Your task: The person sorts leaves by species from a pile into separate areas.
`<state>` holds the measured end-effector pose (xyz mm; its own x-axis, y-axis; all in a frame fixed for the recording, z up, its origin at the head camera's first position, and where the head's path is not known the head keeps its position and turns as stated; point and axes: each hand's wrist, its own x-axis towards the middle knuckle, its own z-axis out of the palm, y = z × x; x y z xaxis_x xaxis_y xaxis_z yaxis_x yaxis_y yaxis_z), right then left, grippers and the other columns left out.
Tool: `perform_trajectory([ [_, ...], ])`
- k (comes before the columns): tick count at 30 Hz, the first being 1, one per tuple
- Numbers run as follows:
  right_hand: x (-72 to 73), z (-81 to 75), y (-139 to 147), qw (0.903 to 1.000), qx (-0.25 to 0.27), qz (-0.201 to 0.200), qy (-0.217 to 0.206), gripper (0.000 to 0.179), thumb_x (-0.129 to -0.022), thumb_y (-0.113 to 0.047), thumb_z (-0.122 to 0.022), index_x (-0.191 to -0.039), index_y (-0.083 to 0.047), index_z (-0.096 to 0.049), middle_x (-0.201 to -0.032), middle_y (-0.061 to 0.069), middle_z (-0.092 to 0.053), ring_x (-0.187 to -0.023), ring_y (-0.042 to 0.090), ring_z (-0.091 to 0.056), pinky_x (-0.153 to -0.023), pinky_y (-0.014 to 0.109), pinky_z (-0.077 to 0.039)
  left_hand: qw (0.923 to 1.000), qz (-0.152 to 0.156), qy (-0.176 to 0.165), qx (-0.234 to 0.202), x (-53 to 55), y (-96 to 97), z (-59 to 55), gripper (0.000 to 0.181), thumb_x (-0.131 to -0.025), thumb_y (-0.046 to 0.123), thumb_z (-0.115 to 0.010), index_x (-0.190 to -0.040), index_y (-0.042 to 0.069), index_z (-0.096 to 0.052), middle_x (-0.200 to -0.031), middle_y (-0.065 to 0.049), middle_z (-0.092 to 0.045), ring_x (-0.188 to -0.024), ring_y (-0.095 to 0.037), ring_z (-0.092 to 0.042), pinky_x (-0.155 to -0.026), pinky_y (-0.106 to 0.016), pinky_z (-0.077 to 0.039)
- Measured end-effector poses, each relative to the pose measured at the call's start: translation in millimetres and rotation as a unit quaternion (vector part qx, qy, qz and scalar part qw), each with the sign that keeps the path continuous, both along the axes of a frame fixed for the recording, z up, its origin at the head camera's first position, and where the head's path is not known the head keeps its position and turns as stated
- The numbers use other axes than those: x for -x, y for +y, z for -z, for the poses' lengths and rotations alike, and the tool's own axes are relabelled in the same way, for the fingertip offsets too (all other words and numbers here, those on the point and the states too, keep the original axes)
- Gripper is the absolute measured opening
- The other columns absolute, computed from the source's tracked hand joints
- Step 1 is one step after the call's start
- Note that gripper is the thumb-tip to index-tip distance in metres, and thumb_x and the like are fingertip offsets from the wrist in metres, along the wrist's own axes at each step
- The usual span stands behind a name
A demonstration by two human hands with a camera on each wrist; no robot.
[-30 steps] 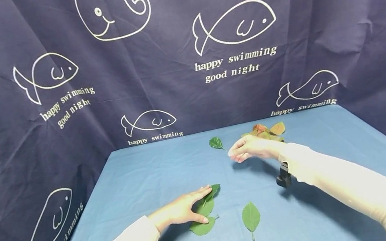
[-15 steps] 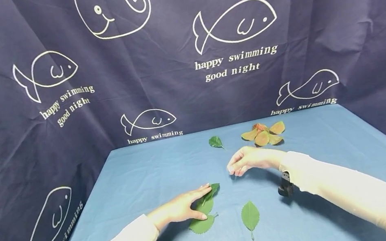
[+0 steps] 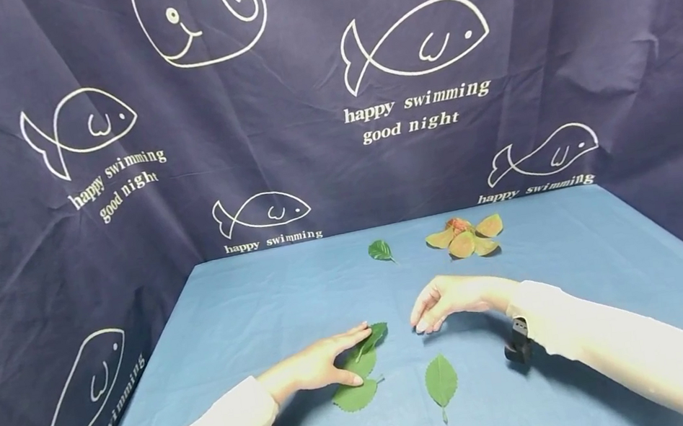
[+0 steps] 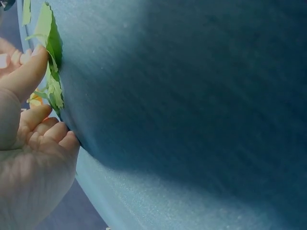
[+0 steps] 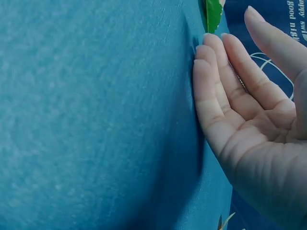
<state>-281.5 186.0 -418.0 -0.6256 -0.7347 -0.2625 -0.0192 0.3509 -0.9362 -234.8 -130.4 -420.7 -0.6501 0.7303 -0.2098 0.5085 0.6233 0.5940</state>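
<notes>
My left hand (image 3: 326, 362) rests on a small overlapping row of green leaves, its fingers straight over a darker leaf (image 3: 377, 334) and its thumb on a rounder leaf (image 3: 355, 395). Between them shows another green leaf (image 3: 365, 362), partly under the hand. In the left wrist view, the thumb touches the edge of a leaf (image 4: 44, 24). My right hand (image 3: 452, 297) holds nothing. Low over the blue cloth, its fingers are bent gently with the thumb apart from them in the right wrist view. Nearer me lies a single upright green leaf (image 3: 441, 379), stem toward me.
A small dark green leaf (image 3: 379, 250) lies near the back of the blue cloth (image 3: 275, 302). To its right, several yellow-orange leaves (image 3: 462, 244) spread like petals by a reddish piece (image 3: 458, 225). A navy curtain (image 3: 321, 158) printed with fish encloses the back and sides.
My right hand has come back toward me from beside the far dark green leaf, uncovering the yellow-orange leaves. The left hand stays on its leaves.
</notes>
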Motion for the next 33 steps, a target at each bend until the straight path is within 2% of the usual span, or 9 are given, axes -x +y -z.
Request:
perform_trajectory([
  [6, -4.8, -0.4, 2.1, 0.9993, -0.017, -0.024, 0.022, 0.028, -0.086, -0.005, -0.070, -0.110, 0.009, -0.068, -0.100, 0.019, -0.073, -0.082, 0.009, -0.069, -0.077, 0.027, -0.055, 0.9999, 0.002, -0.009, -0.008, 1.7, -0.8, -1.6, 0.081, -0.085, 0.027, -0.074, -0.153, 0.016, -0.032, -0.162, -0.002, -0.023, -0.147, -0.026, -0.024, -0.117, -0.052, -0.023],
  [10, -9.6, -2.3, 2.2, 0.9965, -0.036, -0.065, 0.038, 0.029, -0.084, -0.007, -0.073, -0.109, 0.006, -0.069, -0.099, 0.018, -0.074, -0.081, 0.006, -0.068, -0.077, 0.024, -0.054, 1.0000, 0.008, -0.002, -0.006, 1.0, -0.6, -1.9, 0.080, -0.085, 0.026, -0.074, -0.153, 0.015, -0.032, -0.162, -0.002, -0.022, -0.147, -0.026, -0.025, -0.117, -0.052, -0.023],
  [14, -14.9, -2.4, 1.4, 0.9931, -0.024, -0.107, 0.042, 0.031, -0.081, -0.005, -0.075, -0.108, 0.010, -0.069, -0.097, 0.023, -0.072, -0.079, 0.004, -0.068, -0.075, 0.022, -0.055, 1.0000, 0.004, 0.001, -0.003, -0.4, -0.4, -2.0, 0.081, -0.085, 0.025, -0.074, -0.153, 0.015, -0.032, -0.162, -0.002, -0.022, -0.147, -0.026, -0.024, -0.117, -0.052, -0.023],
  [17, -18.2, -2.0, 0.1, 0.9916, -0.020, -0.121, 0.040, 0.030, -0.079, -0.002, -0.076, -0.105, 0.012, -0.068, -0.092, 0.023, -0.073, -0.076, 0.003, -0.067, -0.071, 0.020, -0.054, 1.0000, 0.000, 0.002, 0.001, -1.3, -0.5, -2.1, 0.081, -0.085, 0.025, -0.075, -0.153, 0.016, -0.032, -0.162, -0.001, -0.022, -0.147, -0.026, -0.024, -0.117, -0.052, -0.023],
  [23, -22.2, -1.9, -1.1, 0.9897, -0.044, -0.121, 0.062, 0.023, -0.077, 0.000, -0.076, -0.097, 0.010, -0.071, -0.084, 0.021, -0.073, -0.070, 0.003, -0.065, -0.066, 0.017, -0.051, 1.0000, -0.004, 0.001, 0.001, -1.9, -0.5, -1.5, 0.081, -0.085, 0.025, -0.075, -0.153, 0.016, -0.032, -0.162, -0.001, -0.022, -0.147, -0.026, -0.024, -0.117, -0.053, -0.024],
  [28, -25.4, -4.9, -1.7, 0.9869, -0.077, -0.113, 0.085, 0.015, -0.077, -0.003, -0.077, -0.090, 0.003, -0.074, -0.076, 0.012, -0.073, -0.064, 0.002, -0.060, -0.060, 0.016, -0.048, 1.0000, -0.005, -0.003, -0.002, -1.6, -0.2, -0.7, 0.081, -0.084, 0.025, -0.075, -0.153, 0.016, -0.033, -0.162, 0.000, -0.022, -0.147, -0.026, -0.024, -0.117, -0.052, -0.023],
  [33, -28.0, -5.7, -2.2, 0.9864, -0.087, -0.109, 0.087, 0.011, -0.077, -0.001, -0.076, -0.088, 0.002, -0.075, -0.071, 0.009, -0.071, -0.061, 0.004, -0.057, -0.056, 0.017, -0.045, 1.0000, -0.005, -0.002, -0.001, -2.0, 0.0, 0.3, 0.081, -0.084, 0.025, -0.075, -0.153, 0.016, -0.033, -0.162, 0.000, -0.022, -0.147, -0.025, -0.024, -0.117, -0.052, -0.023],
])
